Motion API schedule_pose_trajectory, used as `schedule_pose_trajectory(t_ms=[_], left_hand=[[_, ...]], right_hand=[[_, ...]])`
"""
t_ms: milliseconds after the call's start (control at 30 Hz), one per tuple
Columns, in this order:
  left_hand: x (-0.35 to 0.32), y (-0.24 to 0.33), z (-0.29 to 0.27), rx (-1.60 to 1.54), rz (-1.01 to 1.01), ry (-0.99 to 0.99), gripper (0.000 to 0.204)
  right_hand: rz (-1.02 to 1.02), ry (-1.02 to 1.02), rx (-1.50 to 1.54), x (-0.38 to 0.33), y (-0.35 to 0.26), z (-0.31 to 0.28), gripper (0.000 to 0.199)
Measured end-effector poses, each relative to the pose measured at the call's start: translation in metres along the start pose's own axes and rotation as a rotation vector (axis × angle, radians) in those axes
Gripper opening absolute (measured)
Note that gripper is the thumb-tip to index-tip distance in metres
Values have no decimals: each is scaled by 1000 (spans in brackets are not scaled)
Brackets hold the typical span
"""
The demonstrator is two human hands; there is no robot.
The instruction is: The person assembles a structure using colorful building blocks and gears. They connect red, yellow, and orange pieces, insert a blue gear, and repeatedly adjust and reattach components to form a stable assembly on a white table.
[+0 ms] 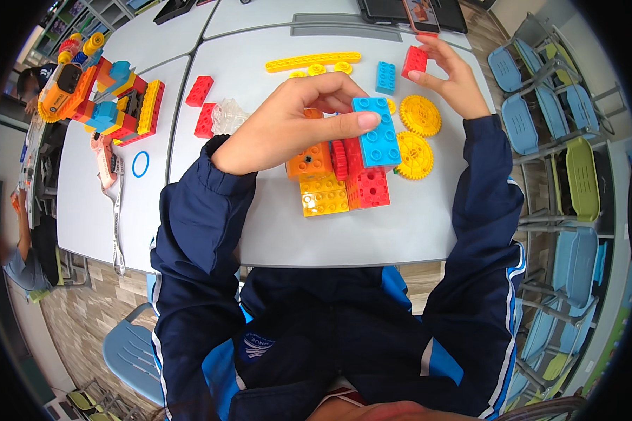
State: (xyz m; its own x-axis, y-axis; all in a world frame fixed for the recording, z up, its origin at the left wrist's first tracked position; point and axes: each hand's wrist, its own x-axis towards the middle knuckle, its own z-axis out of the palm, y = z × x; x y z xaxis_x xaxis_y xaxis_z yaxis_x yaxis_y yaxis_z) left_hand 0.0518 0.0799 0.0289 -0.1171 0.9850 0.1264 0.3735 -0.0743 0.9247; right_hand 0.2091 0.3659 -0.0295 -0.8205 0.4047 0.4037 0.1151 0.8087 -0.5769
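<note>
My left hand (288,130) is closed over a block build, its thumb pressed on a light blue studded brick (380,144) on the build's upper right. Below it are an orange block (307,163), a yellow brick (324,198), a red block with holes (369,189) and a small red gear (339,160). My left fingertips are partly hidden behind the build. Farther right, my right hand (456,78) pinches a red brick (414,63) between thumb and fingers, apart from the build. Two yellow gears (420,116) lie nearby, beside another blue brick (385,78).
Beyond the build lies a long yellow beam (312,62) with small yellow wheels (317,69). Leftward are red bricks (199,91), a clear piece (227,118), a larger built model (109,98), a blue ring (140,165) and a lanyard (116,224). A phone (421,15) stands far right.
</note>
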Motion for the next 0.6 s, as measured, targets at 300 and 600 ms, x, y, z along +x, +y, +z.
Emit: schedule_pose_trajectory(t_ms=[300, 600], left_hand=[[-2, 5, -5, -69, -35, -56, 36], [-1, -5, -7, -103, -27, -57, 30]], right_hand=[[-248, -312, 584, -33, -133, -32, 62], [-313, -327, 517, -35, -144, -27, 57]])
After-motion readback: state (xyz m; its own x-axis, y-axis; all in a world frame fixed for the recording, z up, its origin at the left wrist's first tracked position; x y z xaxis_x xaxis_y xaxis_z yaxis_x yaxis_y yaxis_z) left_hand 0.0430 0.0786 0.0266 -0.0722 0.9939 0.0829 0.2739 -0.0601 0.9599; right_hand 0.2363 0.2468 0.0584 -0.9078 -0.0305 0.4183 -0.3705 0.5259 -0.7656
